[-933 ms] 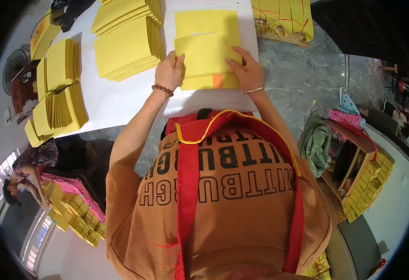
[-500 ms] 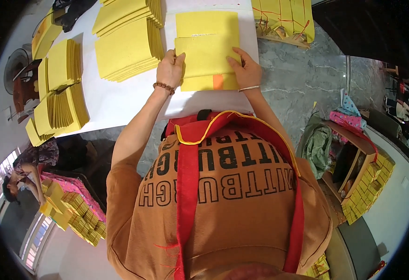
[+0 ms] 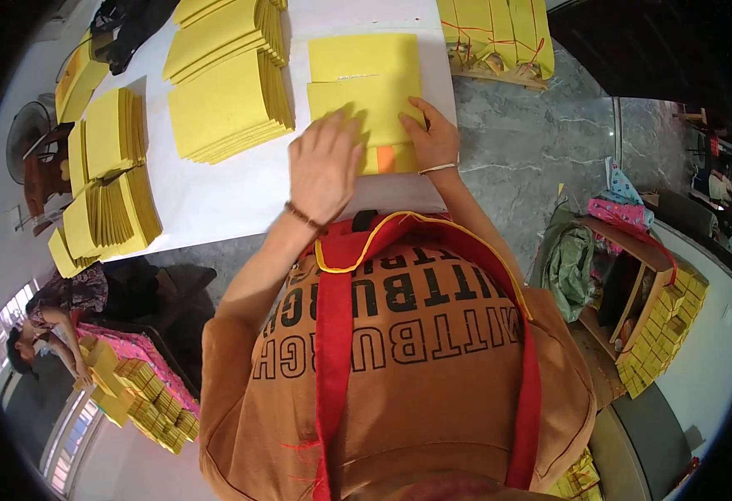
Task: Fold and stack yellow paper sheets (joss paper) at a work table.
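Folded yellow paper [image 3: 362, 96] lies in front of me on a white-topped table, its upper flap doubled over toward me. An orange patch [image 3: 385, 159] shows on the strip at its near edge. My left hand [image 3: 324, 159] rests flat over the paper's near left part, fingers stretched out and side by side, covering that corner. At the right edge, my right hand [image 3: 434, 138] grips the paper, its thumb on top and the index finger along the side. What its other fingers do underneath is hidden.
Stacks of folded yellow paper [image 3: 224, 108] stand left of my work, with more stacks [image 3: 116, 204] at the table's left end. Red-tied yellow bundles [image 3: 499, 33] lie beyond the right corner. Another person [image 3: 53, 326] handles yellow packets at the lower left.
My left hand has let go of the paper's left edge and moved right and nearer, onto its surface. The right hand stays at the right edge. The whole view has shifted slightly.
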The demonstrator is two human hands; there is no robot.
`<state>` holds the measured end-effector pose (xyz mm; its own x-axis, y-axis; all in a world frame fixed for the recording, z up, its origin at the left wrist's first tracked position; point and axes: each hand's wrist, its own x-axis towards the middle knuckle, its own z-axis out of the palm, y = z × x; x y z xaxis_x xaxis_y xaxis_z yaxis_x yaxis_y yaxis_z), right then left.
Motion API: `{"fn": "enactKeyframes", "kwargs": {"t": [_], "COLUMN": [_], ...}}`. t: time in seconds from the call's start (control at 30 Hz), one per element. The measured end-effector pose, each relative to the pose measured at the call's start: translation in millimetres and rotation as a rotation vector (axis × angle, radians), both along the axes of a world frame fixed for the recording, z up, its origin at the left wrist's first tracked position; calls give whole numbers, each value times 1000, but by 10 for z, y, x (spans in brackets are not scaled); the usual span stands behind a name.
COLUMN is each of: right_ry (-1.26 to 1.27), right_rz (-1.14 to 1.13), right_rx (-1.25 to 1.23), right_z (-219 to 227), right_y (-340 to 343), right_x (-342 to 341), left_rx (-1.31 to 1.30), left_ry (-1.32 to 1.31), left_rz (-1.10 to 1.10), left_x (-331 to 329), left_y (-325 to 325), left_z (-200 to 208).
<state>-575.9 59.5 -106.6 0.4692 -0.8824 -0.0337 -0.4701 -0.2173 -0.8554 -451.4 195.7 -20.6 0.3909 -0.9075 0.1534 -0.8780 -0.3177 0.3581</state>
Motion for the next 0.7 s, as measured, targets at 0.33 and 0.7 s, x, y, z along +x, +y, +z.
{"fn": "enactKeyframes", "kwargs": {"t": [0.33, 0.7], "right_ry": [61, 428], "right_rz": [29, 672], "right_rx": [93, -584], "right_z": [108, 162], "right_y": [57, 98], "right_x": [-3, 254], "left_rx": [66, 36], "left_ry": [-168, 41], "left_rz": [-201, -215], "left_x": [140, 277], "left_y": [-341, -377], "left_z": [-654, -776]}}
